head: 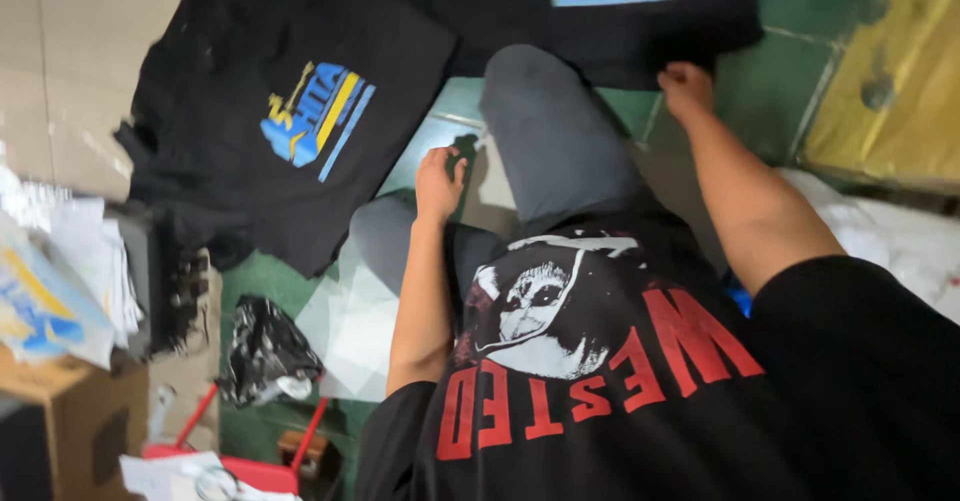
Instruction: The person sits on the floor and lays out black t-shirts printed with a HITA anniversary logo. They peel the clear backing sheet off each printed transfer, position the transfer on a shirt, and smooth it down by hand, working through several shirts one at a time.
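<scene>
I sit on a green floor (770, 71) with my grey-trousered knee (545, 131) raised in front of me. My right hand (685, 86) reaches forward, its fingers closed on the lower edge of a black T-shirt (520, 11) with a blue and yellow print. My left hand (440, 183) rests beside my left leg, fingers loosely apart, touching a pale translucent sheet (420, 146) on the floor. It holds nothing.
A second black T-shirt (300, 111) with the same print lies spread at the left. More translucent sheets (350, 326) and a crumpled black bag (265, 356) lie near my left elbow. Stacked printed papers (60, 271) sit on a cardboard box (70, 411). A yellow board (890, 81) stands at right.
</scene>
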